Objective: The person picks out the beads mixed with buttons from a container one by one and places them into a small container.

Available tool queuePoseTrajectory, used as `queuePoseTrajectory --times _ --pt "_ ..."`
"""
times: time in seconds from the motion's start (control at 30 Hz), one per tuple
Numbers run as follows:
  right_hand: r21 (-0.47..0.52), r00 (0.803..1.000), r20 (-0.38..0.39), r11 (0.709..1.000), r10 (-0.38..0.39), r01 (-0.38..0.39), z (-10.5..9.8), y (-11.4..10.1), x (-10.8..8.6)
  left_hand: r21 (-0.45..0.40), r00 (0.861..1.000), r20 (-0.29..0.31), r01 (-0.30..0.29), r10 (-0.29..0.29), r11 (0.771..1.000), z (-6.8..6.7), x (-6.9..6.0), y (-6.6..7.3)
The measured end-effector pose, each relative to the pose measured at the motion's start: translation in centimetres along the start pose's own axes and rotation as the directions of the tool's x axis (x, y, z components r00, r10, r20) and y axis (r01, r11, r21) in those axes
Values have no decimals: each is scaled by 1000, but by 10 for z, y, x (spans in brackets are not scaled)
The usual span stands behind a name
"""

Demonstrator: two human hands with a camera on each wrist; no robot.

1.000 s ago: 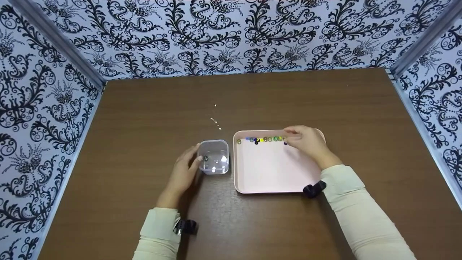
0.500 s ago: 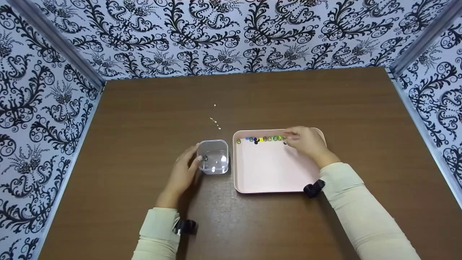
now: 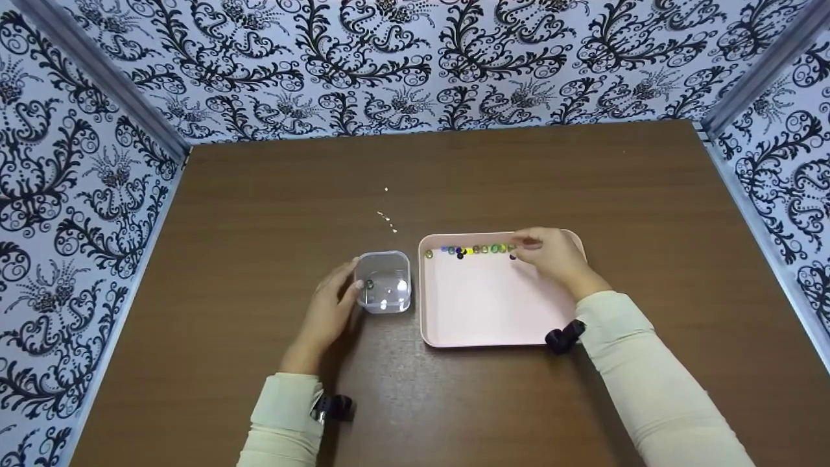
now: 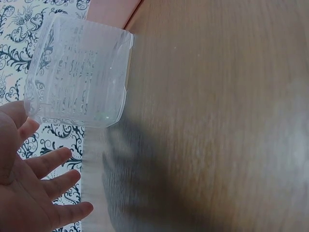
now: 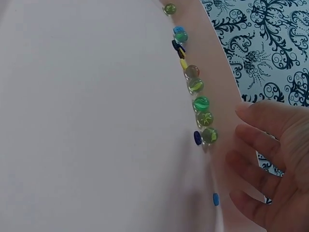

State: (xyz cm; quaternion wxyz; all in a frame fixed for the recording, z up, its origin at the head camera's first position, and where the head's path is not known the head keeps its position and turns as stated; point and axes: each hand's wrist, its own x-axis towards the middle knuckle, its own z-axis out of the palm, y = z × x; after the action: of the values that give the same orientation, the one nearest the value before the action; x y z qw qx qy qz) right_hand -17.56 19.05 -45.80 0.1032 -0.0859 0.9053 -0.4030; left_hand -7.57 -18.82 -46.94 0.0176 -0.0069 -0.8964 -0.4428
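My left hand (image 3: 329,308) touches the left side of a clear square plastic container (image 4: 82,72), thumb and fingers spread apart. One dark marble (image 3: 369,284) shows inside that container. Over the far right part of a pink tray (image 3: 493,305) hovers my right hand (image 3: 551,256), its fingers loosely bent. Nothing shows between those fingers in the right wrist view. Along the tray's far wall runs a row of glass marbles, among them a green one (image 5: 201,103). Small flat discs lie among them: a dark blue disc (image 5: 197,138) beside the nearest marble, and a light blue disc (image 5: 216,199) apart.
The brown wooden table (image 3: 272,188) carries both containers, side by side with a narrow gap. A few small pale specks (image 3: 387,219) lie behind the container. Patterned walls (image 3: 415,65) enclose the table at the back and sides.
My right hand has shifted very slightly, and one more marble at the row's right end now shows beside its fingertips. The left hand and the container have stayed put.
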Motion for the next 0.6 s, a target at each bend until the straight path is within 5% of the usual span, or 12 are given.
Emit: queuePoseTrajectory --times 0.6 --pt "1 1000 -3 1000 -7 7 3 11 3 -11 1000 10 -6 6 1000 0 1 -1"
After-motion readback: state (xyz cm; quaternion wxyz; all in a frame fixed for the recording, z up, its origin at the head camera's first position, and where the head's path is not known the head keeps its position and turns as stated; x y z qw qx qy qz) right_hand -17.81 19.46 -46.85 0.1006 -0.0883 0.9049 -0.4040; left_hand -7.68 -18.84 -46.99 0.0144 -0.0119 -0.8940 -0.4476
